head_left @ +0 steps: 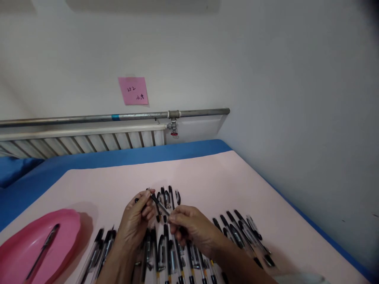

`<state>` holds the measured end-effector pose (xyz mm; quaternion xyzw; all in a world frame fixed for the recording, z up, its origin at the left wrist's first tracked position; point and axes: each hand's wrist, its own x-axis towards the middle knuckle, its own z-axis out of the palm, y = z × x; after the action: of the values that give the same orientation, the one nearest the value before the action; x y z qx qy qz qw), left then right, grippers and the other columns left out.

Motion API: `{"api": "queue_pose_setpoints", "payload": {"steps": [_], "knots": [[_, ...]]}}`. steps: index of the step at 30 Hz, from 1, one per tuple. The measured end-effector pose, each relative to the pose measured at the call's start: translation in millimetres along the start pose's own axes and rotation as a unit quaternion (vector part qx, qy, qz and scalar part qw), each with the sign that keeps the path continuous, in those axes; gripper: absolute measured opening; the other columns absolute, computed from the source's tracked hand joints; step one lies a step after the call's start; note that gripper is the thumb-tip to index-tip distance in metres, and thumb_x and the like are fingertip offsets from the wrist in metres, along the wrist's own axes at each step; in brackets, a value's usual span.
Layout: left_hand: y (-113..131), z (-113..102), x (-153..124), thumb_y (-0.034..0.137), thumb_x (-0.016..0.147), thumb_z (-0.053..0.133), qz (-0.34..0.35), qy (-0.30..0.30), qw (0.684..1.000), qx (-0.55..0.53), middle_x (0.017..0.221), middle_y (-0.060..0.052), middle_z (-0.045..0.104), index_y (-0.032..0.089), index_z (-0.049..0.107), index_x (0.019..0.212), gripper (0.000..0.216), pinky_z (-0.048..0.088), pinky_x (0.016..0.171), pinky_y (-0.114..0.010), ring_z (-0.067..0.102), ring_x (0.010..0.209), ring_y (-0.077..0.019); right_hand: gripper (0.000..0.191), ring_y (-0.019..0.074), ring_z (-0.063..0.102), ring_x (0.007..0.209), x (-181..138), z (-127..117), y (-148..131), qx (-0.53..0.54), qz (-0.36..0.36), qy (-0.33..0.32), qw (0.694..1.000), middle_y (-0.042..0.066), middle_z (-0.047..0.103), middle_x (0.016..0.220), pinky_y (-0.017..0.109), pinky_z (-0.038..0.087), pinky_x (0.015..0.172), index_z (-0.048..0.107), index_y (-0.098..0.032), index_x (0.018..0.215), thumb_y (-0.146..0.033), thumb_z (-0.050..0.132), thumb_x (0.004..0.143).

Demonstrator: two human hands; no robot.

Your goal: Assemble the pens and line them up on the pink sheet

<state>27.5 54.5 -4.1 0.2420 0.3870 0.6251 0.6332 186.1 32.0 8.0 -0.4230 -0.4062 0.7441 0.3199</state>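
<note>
Between my two hands is a pen (161,206) with a clear barrel and a black grip section, slanting down to the right. My left hand (132,221) pinches its black end, and a small black piece (136,200) pokes out beside those fingers; I cannot tell what it is. My right hand (192,227) is closed around the lower end of the barrel, its fingertips partly hidden. Under and behind both hands lie several pen parts (171,197): black-tipped barrels, clear caps and small metal tips, partly covered by my wrists.
On the left, a pink plate (69,221) holds one assembled-looking pen (44,248). More pen parts (239,232) lie at the right, and others (99,248) at the front left. A pink sheet (189,173) covers the blue surface (166,152). Behind are a radiator (118,140) and a wall.
</note>
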Motion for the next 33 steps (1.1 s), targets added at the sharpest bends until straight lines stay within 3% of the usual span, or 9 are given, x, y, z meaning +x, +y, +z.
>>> {"api": "queue_pose_setpoints", "payload": {"steps": [2, 7, 11, 13, 18, 24, 29, 31, 33], "knots": [[-0.6, 0.4, 0.0, 0.027, 0.064, 0.071, 0.001, -0.002, 1.0, -0.002, 0.048, 0.009, 0.033, 0.009, 0.065, 0.08, 0.026, 0.021, 0.036, -0.014, 0.024, 0.038, 0.0006, 0.022, 0.0062, 0.047, 0.047, 0.3, -0.3, -1.1, 0.004, -0.019, 0.028, 0.999, -0.003, 0.055, 0.059, 0.018, 0.032, 0.041, 0.05, -0.016, 0.073, -0.028, 0.065, 0.063], [-0.3, 2.7, -2.4, 0.027, 0.064, 0.071, 0.001, -0.009, 1.0, -0.008, 0.05, 0.008, 0.034, 0.008, 0.064, 0.08, 0.026, 0.02, 0.036, -0.014, 0.024, 0.038, 0.0005, 0.031, 0.0073, 0.048, 0.045, -0.4, -2.2, -3.2, 0.082, 0.106, -0.089, 0.987, 0.001, 0.057, 0.066, 0.018, 0.031, 0.037, 0.053, -0.014, 0.087, -0.042, 0.045, 0.078], [0.5, 4.4, -3.1, 0.027, 0.062, 0.072, 0.005, 0.003, 1.0, -0.005, 0.05, 0.008, 0.035, 0.009, 0.064, 0.081, 0.028, 0.021, 0.036, -0.014, 0.024, 0.038, 0.0005, 0.015, 0.0044, 0.042, 0.041, 0.1, 0.3, 0.3, 0.01, 0.017, -0.002, 1.0, -0.004, 0.051, 0.056, 0.016, 0.027, 0.036, 0.051, -0.015, 0.073, -0.029, 0.057, 0.07], [0.1, 5.0, -2.9, 0.028, 0.062, 0.072, 0.007, 0.002, 1.0, -0.008, 0.05, 0.008, 0.034, 0.009, 0.064, 0.081, 0.028, 0.021, 0.036, -0.014, 0.024, 0.038, 0.0004, 0.019, 0.0056, 0.045, 0.044, 0.0, 1.9, 0.8, -0.014, -0.024, 0.04, 0.999, -0.004, 0.053, 0.059, 0.016, 0.03, 0.036, 0.049, -0.016, 0.073, -0.027, 0.062, 0.066], [-0.8, 4.4, -2.2, 0.027, 0.064, 0.071, 0.007, -0.008, 1.0, -0.006, 0.049, 0.008, 0.034, 0.008, 0.065, 0.08, 0.026, 0.021, 0.036, -0.014, 0.024, 0.038, 0.0005, 0.033, 0.0068, 0.049, 0.046, -1.4, 1.9, -1.9, 0.077, 0.091, -0.07, 0.99, 0.002, 0.057, 0.069, 0.017, 0.032, 0.035, 0.055, -0.014, 0.088, -0.044, 0.047, 0.076], [-0.8, 3.7, -2.6, 0.028, 0.063, 0.071, 0.007, 0.001, 1.0, -0.013, 0.049, 0.009, 0.034, 0.009, 0.064, 0.082, 0.027, 0.021, 0.036, -0.014, 0.024, 0.038, 0.0003, 0.017, 0.005, 0.045, 0.042, 1.8, 2.7, 2.2, 0.007, -0.018, 0.028, 0.999, -0.003, 0.053, 0.06, 0.015, 0.029, 0.034, 0.05, -0.015, 0.071, -0.028, 0.061, 0.068], [-1.2, 6.8, -3.8, 0.028, 0.063, 0.071, 0.001, -0.008, 1.0, -0.013, 0.048, 0.009, 0.032, 0.009, 0.064, 0.08, 0.026, 0.021, 0.036, -0.013, 0.025, 0.038, 0.0005, 0.031, 0.0058, 0.048, 0.045, 0.3, 0.3, -2.1, 0.097, 0.117, -0.087, 0.985, 0.001, 0.057, 0.068, 0.015, 0.027, 0.035, 0.054, -0.014, 0.084, -0.044, 0.047, 0.076], [-0.3, 5.4, -2.5, 0.026, 0.063, 0.072, 0.005, -0.001, 1.0, -0.019, 0.048, 0.009, 0.034, 0.009, 0.064, 0.08, 0.025, 0.021, 0.035, -0.013, 0.025, 0.038, 0.0006, 0.024, 0.0039, 0.043, 0.04, -0.5, 0.4, -2.4, 0.08, 0.109, -0.079, 0.988, -0.002, 0.053, 0.06, 0.015, 0.023, 0.034, 0.055, -0.014, 0.079, -0.037, 0.051, 0.074], [2.2, 1.5, 0.2, 0.024, 0.064, 0.071, 0.015, 0.014, 0.999, -0.036, 0.05, 0.008, 0.036, 0.009, 0.063, 0.079, 0.023, 0.022, 0.034, -0.013, 0.026, 0.037, 0.0008, 0.016, 0.0037, 0.042, 0.04, -0.6, 1.7, -0.8, 0.027, 0.054, -0.037, 0.997, -0.004, 0.051, 0.057, 0.015, 0.022, 0.033, 0.052, -0.015, 0.073, -0.03, 0.056, 0.07]]}}
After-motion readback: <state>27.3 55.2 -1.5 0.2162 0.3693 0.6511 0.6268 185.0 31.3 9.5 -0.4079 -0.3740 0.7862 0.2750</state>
